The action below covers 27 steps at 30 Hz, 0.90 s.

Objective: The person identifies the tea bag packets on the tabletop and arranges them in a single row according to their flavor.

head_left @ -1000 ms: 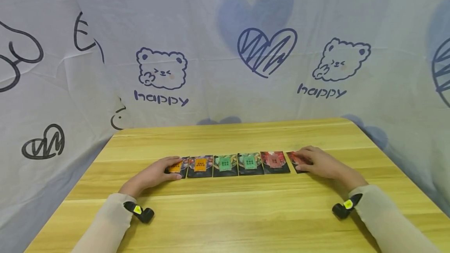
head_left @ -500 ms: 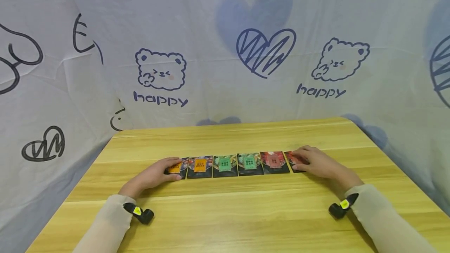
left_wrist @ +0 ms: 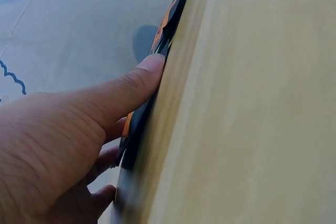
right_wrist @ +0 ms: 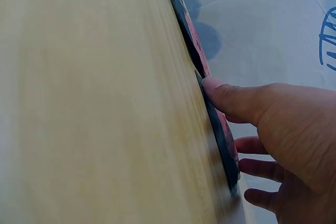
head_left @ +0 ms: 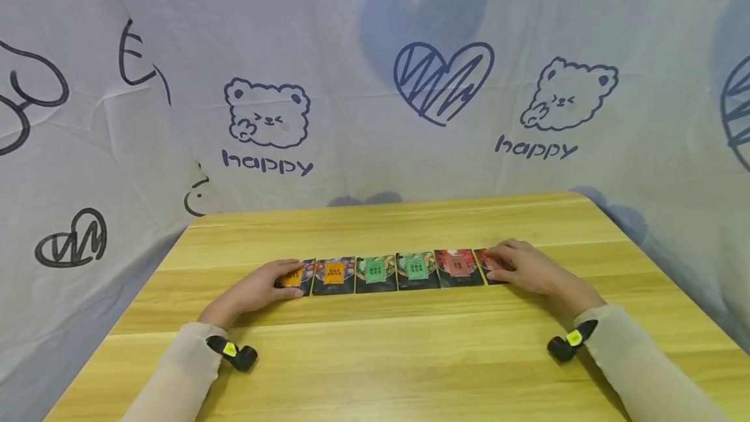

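Observation:
Several flat black seasoning packets lie edge to edge in a row across the table. At the left end, my left hand (head_left: 260,286) rests on an orange-labelled packet (head_left: 301,275), thumb and fingertips spread over it. Beside it come another orange packet (head_left: 333,274), two green-labelled packets (head_left: 376,272) and a red packet (head_left: 459,267). My right hand (head_left: 530,267) covers most of the red packet (head_left: 484,259) at the right end. In the right wrist view, the thumb (right_wrist: 215,86) presses that packet near its inner end. The left thumb (left_wrist: 151,64) lies on its packet likewise.
The wooden table (head_left: 375,357) extends in front of and behind the row. A pale cloth (head_left: 351,83) printed with bears and hearts hangs behind and at both sides. Each sleeve carries a small black wrist camera (head_left: 240,357).
My right hand has slid the end red packet slightly left, narrowing the gap to the neighbouring red packet. My left hand has stayed in place on its packet.

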{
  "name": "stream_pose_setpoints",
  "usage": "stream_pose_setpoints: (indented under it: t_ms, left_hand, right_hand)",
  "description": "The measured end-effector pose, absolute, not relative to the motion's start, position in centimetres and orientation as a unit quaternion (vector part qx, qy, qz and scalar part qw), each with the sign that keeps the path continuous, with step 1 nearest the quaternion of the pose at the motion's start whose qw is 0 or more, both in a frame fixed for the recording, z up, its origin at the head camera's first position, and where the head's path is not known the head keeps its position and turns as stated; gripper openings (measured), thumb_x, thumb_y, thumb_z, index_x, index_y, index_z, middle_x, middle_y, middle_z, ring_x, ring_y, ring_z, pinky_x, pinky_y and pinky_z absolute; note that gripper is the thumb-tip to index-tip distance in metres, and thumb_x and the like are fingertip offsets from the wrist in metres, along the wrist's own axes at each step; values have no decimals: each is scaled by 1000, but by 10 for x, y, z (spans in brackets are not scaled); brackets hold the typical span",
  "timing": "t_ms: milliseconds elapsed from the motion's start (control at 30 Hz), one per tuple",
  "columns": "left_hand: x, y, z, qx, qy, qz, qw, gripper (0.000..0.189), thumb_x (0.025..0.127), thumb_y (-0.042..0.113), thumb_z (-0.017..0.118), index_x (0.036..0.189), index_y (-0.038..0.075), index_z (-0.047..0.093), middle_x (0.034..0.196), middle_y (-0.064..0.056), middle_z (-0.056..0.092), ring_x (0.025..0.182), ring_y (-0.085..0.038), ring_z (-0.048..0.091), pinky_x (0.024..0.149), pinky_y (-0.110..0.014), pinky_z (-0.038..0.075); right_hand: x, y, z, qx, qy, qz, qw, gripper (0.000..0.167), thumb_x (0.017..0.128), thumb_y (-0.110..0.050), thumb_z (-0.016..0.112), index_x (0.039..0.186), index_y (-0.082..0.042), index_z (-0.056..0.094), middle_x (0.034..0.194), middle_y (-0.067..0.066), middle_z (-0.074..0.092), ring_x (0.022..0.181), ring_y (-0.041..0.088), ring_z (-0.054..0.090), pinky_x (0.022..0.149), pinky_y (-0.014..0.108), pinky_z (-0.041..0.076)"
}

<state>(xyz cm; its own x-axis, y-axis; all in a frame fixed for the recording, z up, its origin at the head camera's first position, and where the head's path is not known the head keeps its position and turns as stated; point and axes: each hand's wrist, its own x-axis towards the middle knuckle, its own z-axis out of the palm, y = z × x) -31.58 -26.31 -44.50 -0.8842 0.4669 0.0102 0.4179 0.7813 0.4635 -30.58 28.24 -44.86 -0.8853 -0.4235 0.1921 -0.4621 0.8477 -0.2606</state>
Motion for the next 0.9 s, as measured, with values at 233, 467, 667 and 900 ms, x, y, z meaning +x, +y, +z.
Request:
stream_pose_setpoints:
  t_ms: [233,467,667,900]
  left_hand:
    - [-316,-263,-444,237,945,221,48,76,90,48,67,147,4,44,150,-23,36,138,-46,30,109,-60,28]
    - [-316,-263,-443,237,944,226,48,75,90,47,67,148,5,44,151,-23,35,138,-46,29,110,-61,27]
    - [-317,-264,-444,239,944,225,45,75,91,49,66,148,6,43,152,-21,35,139,-44,28,110,-60,26]
    - [-318,-264,-444,242,943,222,48,74,91,49,65,148,6,43,152,-21,35,139,-45,28,110,-61,26]
  right_hand:
    - [-305,282,-448,241,-956,153,73,55,92,-37,69,132,0,59,123,20,56,114,41,52,96,58,42]
    - [-306,282,-449,244,-955,151,79,54,92,-35,69,132,-1,59,123,19,56,113,41,52,95,58,42]
    - [-306,281,-448,238,-957,150,75,53,92,-35,69,132,-1,60,123,19,56,114,41,52,97,58,41]
    - [-304,279,-445,237,-956,156,74,52,93,-36,68,130,0,61,124,19,56,116,42,51,98,59,40]
